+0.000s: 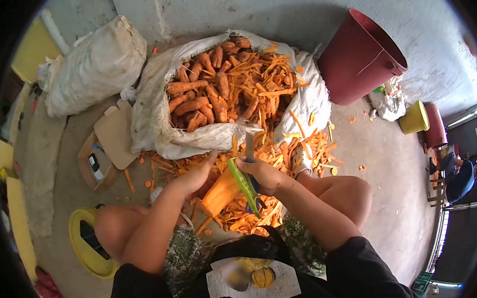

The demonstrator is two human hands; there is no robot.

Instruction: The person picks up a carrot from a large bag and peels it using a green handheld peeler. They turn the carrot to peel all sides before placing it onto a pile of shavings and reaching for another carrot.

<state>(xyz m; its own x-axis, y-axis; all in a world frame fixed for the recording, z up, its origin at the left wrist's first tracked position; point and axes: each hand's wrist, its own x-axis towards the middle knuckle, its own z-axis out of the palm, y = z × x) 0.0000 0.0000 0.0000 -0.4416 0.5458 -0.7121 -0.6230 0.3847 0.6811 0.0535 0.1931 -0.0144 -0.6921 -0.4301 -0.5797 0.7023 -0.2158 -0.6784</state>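
My left hand (196,181) is closed around a thick peeled carrot (220,194), its bright orange side facing me between my knees. Against the carrot's right side is a green peeler (244,187), gripped in my right hand (264,175). A knife blade (249,146) points up and away from that same hand; its handle is mostly hidden by the fingers. In front of both hands, a white woven sack (154,118) lies rolled open, with unpeeled carrots (215,99) on its left and orange peelings (270,75) on its right. More peelings (257,217) are heaped below my hands.
A full white sack (99,67) leans at the back left near an open cardboard box (108,178). A yellow lid (86,259) with a dark phone on it lies left of my knee. A large red bucket (352,64) and a yellow bucket (414,118) stand right. Another person (460,179) sits far right.
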